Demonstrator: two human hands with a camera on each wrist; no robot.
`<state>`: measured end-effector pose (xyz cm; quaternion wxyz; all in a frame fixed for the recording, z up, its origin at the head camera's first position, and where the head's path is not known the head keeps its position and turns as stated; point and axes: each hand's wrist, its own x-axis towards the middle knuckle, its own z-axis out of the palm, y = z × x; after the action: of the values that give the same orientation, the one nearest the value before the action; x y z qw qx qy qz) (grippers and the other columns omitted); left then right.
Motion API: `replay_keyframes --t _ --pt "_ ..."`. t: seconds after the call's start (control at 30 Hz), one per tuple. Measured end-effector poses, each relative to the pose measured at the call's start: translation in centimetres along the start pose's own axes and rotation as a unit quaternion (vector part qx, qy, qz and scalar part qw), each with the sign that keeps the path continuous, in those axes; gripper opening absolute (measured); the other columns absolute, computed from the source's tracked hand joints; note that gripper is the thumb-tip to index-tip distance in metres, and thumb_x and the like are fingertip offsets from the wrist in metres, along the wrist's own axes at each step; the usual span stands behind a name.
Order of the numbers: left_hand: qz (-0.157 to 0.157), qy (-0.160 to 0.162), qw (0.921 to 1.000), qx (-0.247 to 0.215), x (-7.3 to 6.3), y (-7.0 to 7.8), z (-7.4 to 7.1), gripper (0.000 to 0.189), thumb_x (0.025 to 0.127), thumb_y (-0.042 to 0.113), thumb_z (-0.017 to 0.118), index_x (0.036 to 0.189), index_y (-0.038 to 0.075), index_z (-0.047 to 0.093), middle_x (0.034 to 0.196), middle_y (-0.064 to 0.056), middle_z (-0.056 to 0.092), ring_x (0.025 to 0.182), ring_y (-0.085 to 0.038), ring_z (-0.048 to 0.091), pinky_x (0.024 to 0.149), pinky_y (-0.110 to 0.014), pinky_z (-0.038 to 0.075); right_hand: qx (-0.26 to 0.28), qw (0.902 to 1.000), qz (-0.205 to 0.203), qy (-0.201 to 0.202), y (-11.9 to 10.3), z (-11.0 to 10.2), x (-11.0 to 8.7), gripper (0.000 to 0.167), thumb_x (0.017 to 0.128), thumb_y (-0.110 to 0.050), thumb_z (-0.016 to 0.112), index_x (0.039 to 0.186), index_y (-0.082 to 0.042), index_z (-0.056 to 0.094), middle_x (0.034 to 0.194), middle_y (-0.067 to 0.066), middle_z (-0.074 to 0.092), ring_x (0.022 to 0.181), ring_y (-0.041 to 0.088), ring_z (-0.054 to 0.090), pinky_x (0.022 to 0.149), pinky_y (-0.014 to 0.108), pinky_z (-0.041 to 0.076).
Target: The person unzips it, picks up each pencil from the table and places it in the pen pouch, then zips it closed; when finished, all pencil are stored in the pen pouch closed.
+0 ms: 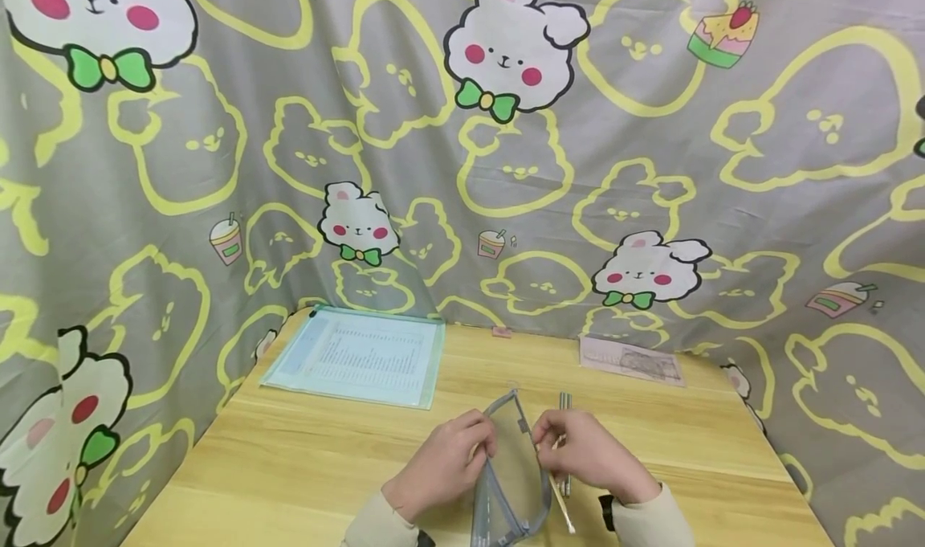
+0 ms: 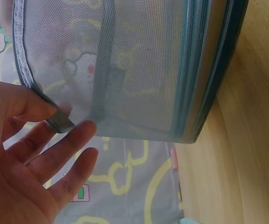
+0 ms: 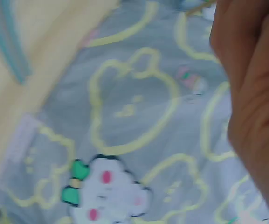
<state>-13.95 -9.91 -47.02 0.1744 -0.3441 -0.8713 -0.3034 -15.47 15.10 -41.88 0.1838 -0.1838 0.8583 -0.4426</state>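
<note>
A grey mesh zip pouch (image 1: pixel 511 459) stands with its mouth spread between both hands in the head view. My left hand (image 1: pixel 444 467) pinches its rim between thumb and finger; in the left wrist view the other fingers of that hand (image 2: pixel 45 149) are spread beside the mesh (image 2: pixel 139 70). At the opposite rim, my right hand (image 1: pixel 588 451) pinches a thin, pale wooden stick (image 1: pixel 562 507) with a white tip, like a cotton swab. Whether these fingers also grip the rim, I cannot tell. Thin striped sticks (image 1: pixel 566 402) lie on the table, partly behind the right hand.
On the wooden table (image 1: pixel 303 467), a pale teal document folder (image 1: pixel 361 358) with a printed sheet lies at the back left. A pinkish printed slip (image 1: pixel 630 360) is at the back right, and a small pink piece (image 1: pixel 502 332) sits by the patterned curtain (image 1: pixel 433 169).
</note>
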Motion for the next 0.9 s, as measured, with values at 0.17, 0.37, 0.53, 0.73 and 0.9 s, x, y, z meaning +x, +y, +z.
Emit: replay_keyframes --t 0.17,0.37,0.53,0.73,0.9 --pt "-0.006 0.006 1.0 -0.001 0.0 -0.1 0.0 0.02 0.094 -0.003 0.069 0.088 0.015 0.066 0.1 0.006 0.066 0.094 -0.004 0.066 0.082 -0.015 0.058 -0.028 0.9931 -0.049 -0.103 -1.9 1.3 -0.6 0.016 0.082 0.005 0.065 0.087 -0.011 0.068 0.071 -0.003 0.064 0.05 0.009 0.059 0.048 0.023 0.051" --pt "0.001 -0.005 1.0 -0.003 -0.1 0.0 0.0 0.017 0.097 0.0 0.067 0.089 0.015 0.066 0.102 0.007 0.066 0.092 -0.004 0.064 0.079 -0.013 0.056 -0.032 0.9973 -0.04 -0.052 -1.8 3.4 0.7 0.015 0.081 0.005 0.064 0.087 -0.008 0.066 0.071 -0.002 0.064 0.052 0.012 0.062 0.047 0.021 0.047" --pt "0.006 -0.005 0.9999 -0.011 -0.2 0.1 0.2 0.017 0.097 0.0 0.067 0.09 0.016 0.066 0.101 0.007 0.065 0.089 -0.002 0.062 0.077 -0.011 0.054 -0.035 0.9987 -0.035 0.008 -1.2 4.4 1.7 0.013 0.084 0.003 0.067 0.089 -0.009 0.065 0.072 0.0 0.064 0.054 0.013 0.064 0.045 0.022 0.048" --pt "0.012 -0.012 0.9997 -0.017 -0.1 0.2 0.2 0.018 0.097 0.0 0.067 0.09 0.017 0.067 0.099 0.007 0.065 0.088 -0.001 0.06 0.078 -0.009 0.053 -0.04 0.9973 -0.039 0.047 -0.2 5.4 2.6 0.016 0.087 0.007 0.068 0.088 -0.008 0.062 0.071 0.0 0.064 0.053 0.013 0.064 0.046 0.022 0.052" --pt "0.005 -0.016 0.9996 -0.022 0.0 0.3 0.2 0.016 0.097 0.001 0.068 0.091 0.016 0.067 0.1 0.007 0.066 0.09 -0.001 0.061 0.081 -0.012 0.055 -0.055 0.9965 -0.035 0.052 0.4 6.0 2.9 0.018 0.087 0.007 0.07 0.087 -0.009 0.062 0.069 -0.001 0.062 0.051 0.011 0.063 0.045 0.022 0.052"
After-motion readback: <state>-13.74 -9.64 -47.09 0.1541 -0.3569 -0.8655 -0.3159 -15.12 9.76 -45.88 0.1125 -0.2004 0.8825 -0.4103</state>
